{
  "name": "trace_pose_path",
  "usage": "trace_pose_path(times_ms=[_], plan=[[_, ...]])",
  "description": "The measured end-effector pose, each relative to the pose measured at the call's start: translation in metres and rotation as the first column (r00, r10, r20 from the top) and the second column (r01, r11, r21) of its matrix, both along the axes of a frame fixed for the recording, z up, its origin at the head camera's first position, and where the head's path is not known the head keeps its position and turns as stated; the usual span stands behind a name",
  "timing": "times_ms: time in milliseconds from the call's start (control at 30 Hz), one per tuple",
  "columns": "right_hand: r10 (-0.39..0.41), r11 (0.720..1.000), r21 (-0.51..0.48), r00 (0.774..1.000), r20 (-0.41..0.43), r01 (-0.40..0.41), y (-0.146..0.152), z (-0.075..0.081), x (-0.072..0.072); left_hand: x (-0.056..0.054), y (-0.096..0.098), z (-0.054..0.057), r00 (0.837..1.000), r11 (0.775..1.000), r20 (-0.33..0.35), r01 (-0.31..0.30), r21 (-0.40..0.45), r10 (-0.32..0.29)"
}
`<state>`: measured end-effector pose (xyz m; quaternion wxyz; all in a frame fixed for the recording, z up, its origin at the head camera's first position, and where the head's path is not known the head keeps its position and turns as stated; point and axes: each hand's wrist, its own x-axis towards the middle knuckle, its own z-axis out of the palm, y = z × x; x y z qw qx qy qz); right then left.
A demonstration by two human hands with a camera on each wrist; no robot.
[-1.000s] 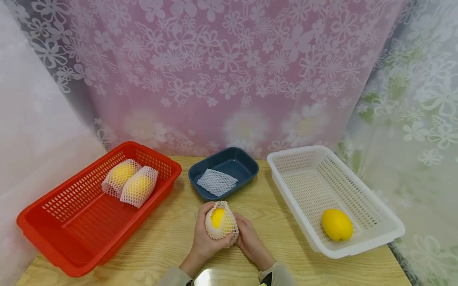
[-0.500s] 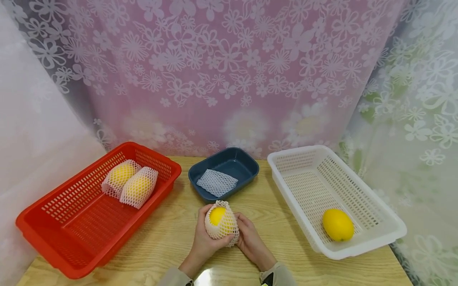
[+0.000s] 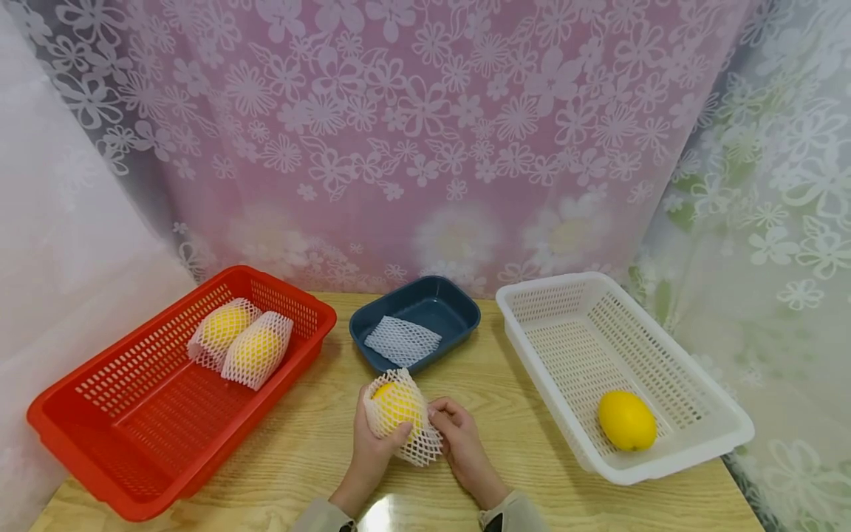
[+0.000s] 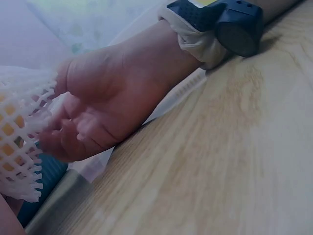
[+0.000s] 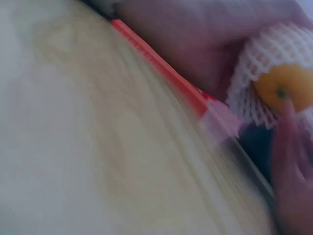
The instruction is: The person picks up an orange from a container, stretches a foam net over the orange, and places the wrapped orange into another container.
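Fruit (image 3: 397, 408) shifted left, left hand (image 3: 371, 447) gripping; right hand (image 3: 467, 449) at net (image 3: 423, 446), hold unclear. Red basket (image 3: 156, 436): two netted fruits (image 3: 258, 349); white basket (image 3: 565, 347): one bare fruit (image 3: 627, 420); tray (image 3: 439, 310): one flat net (image 3: 402, 341).

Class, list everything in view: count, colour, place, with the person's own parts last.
Table: 1, light wood, bottom of view
Red slotted basket: 1, red, table's left
White slotted basket: 1, white, table's right
Tray: 1, dark blue, between baskets
Lemon-like fruits: 3, yellow, two in red basket, one in white
Held fruit: 1, yellow, centre front
Foam nets: 4, white, three around fruits, one in tray
Curtains: count unclear, pink and white, behind and beside table
Wrist device: 1 clear, dark blue, right wrist
Sleeves: 2, beige, both arms
Left grip: 1, bare hand, holding the netted fruit
Right grip: 1, bare hand, at the net's edge
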<state>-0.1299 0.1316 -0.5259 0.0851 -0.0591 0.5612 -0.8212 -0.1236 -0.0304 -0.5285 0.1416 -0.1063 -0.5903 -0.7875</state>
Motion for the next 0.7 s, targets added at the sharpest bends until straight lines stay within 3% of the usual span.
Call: trace_pose_path(times_ms=[100,200,267,367,567,700], plan=[[-0.182,0.979,0.068,0.971,-0.156,0.194,-0.0034,-0.0005,0.0011,0.0023,0.0000,0.0010,0.998,0.993,0.052,0.027,0.115,-0.033],[-0.240,0.964,0.053,0.934,-0.265,0.262,-0.0044,0.0003,0.0017,0.0033,0.0002,0.0005,0.994,0.983,0.075,0.068,0.168,-0.082],[-0.205,0.972,0.049,0.929,-0.307,0.231,-0.0038,0.0010,0.0021,0.0035,0.0003,0.0000,0.991,0.983,0.071,0.105,0.154,-0.117],[-0.107,0.990,0.055,0.940,-0.323,0.131,-0.0024,0.0010,0.0017,0.0038,-0.0005,-0.0015,0.987,0.983,0.052,0.148,0.109,-0.154],[0.064,0.997,0.056,0.970,-0.236,-0.052,0.0005,-0.0028,0.0009,0.0042,-0.0038,-0.0029,0.988,0.988,0.059,0.137,0.065,-0.141],[0.149,0.989,0.007,0.970,-0.190,-0.150,0.0005,-0.0027,0.0017,0.0060,-0.0061,0.0017,0.963,0.971,0.136,0.219,0.100,-0.231]])
